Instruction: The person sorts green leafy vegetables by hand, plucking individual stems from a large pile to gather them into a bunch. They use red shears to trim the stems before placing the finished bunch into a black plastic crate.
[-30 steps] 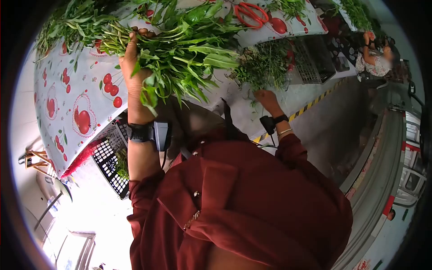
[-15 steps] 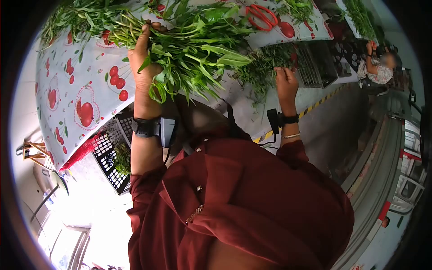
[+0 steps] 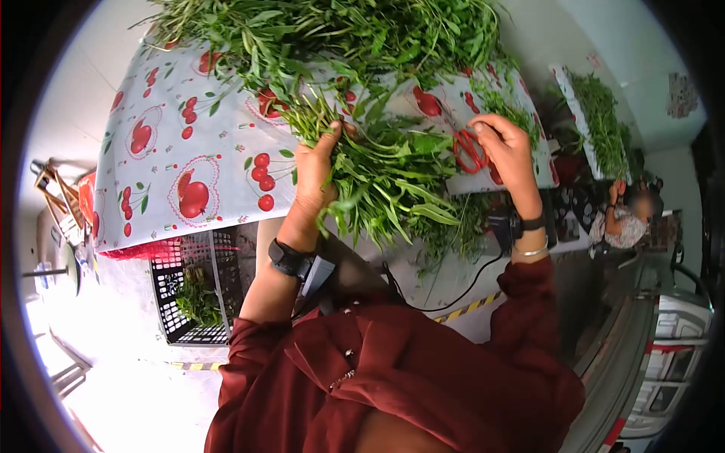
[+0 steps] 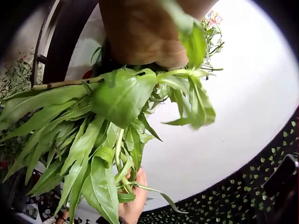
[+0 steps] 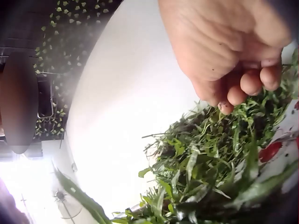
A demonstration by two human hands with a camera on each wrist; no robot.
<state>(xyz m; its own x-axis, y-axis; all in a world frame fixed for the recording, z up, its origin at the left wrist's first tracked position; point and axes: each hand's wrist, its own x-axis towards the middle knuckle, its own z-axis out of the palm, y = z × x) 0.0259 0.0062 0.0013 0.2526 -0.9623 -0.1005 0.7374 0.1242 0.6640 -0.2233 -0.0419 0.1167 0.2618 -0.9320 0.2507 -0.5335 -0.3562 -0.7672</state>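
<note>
L hand [image 3: 313, 177] is clenched round a thick bunch of greens [image 3: 385, 181], gripping at the stalk end. The leaf tips hang out over the near edge of the worktop [image 3: 226, 215]. L wrist view: the palm is on top and long pointed leaves [image 4: 107, 121] fan down and away from it.

R hand [image 3: 506, 147] sits over the red scissors [image 3: 464, 151], which lie on the worktop just right of the bunch. Its fingers [image 5: 252, 81] are curled, but can't tell whether they've actually got hold of the handles.

The cloth [image 3: 189, 151] is white w/ a red cherry and apple print, pics only. A big loose pile of greens [image 3: 340, 38] covers the far side of the worktop, its stalks running into the held bunch.

Containers: a black mesh crate [image 3: 170, 260] stands on the floor under the worktop's left end, w/ a small heap of green trimmings [image 3: 198, 298] inside.

Bkgd right: a second worktop [image 3: 563, 79] carries a row of greens [image 3: 600, 113], w/ a seated person [image 3: 627, 219] near it. The wall poster [image 3: 683, 94] is too small to read.
</note>
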